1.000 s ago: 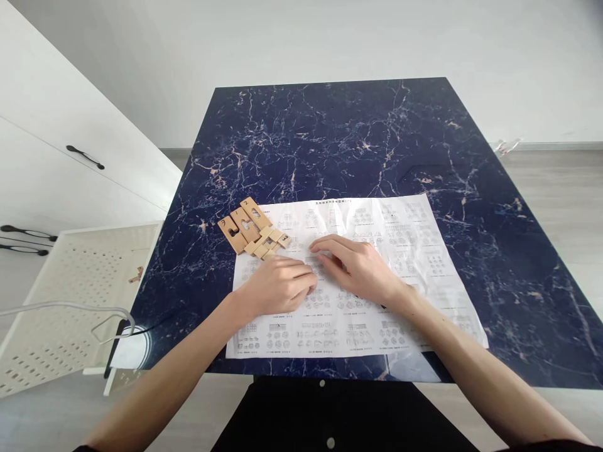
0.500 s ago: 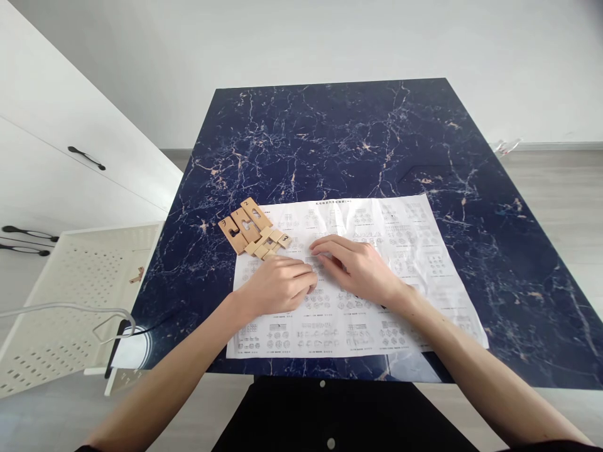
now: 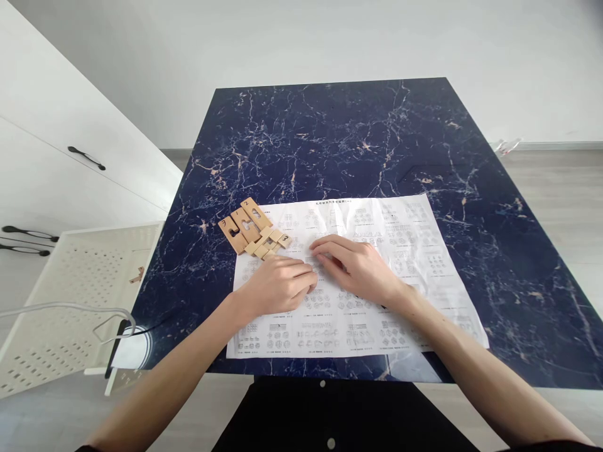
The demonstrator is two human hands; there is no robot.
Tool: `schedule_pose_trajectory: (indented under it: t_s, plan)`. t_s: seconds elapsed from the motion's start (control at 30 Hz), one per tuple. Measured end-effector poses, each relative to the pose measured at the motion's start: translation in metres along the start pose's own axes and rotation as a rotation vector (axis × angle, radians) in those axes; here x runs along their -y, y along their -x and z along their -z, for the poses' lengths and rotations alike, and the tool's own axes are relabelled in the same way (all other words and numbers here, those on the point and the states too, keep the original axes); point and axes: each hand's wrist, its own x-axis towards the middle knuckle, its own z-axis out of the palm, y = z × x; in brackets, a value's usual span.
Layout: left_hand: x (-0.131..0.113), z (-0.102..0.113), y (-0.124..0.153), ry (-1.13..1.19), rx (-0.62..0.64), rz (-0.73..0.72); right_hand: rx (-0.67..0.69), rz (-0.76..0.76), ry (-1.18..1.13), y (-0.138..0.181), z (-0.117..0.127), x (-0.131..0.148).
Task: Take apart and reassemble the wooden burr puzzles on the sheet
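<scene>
My left hand (image 3: 285, 284) rests on a creased paper sheet (image 3: 367, 314) with its fingers loosely bent, their tips partly hidden beneath. Across from it, my right hand (image 3: 360, 267) lies on the same sheet, fingers stretched towards the left hand and a little apart from it. I see nothing held in either hand. Just beyond my left hand, several flat wooden puzzle pieces (image 3: 257, 215) with cut-out slots and black numerals lie at the sheet's upper left corner. Small wooden blocks (image 3: 267, 242) sit among them, close to my left knuckles. Printed diagrams cover the sheet.
The sheet lies on a dark blue marbled table (image 3: 320, 138). To the left stand a white perforated basket (image 3: 51, 314), a grey cable (image 3: 70, 306) and a white cabinet (image 3: 56, 125) with black handles. A round white object (image 3: 132, 348) is by the table's left edge.
</scene>
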Motion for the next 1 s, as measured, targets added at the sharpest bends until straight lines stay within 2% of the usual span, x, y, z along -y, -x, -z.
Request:
schedule_pose_trajectory:
  t_s: [0.77,1.0]
  plan:
    - [0.0001,-0.0003,0.0000,-0.006,0.000,0.006,0.011,-0.011,-0.003,-0.0006,0.0003,0.0010]
    - [0.0000,0.0001,-0.0024,-0.047,-0.050,-0.008,0.008,-0.005,-0.009,-0.0001,0.0001,0.0010]
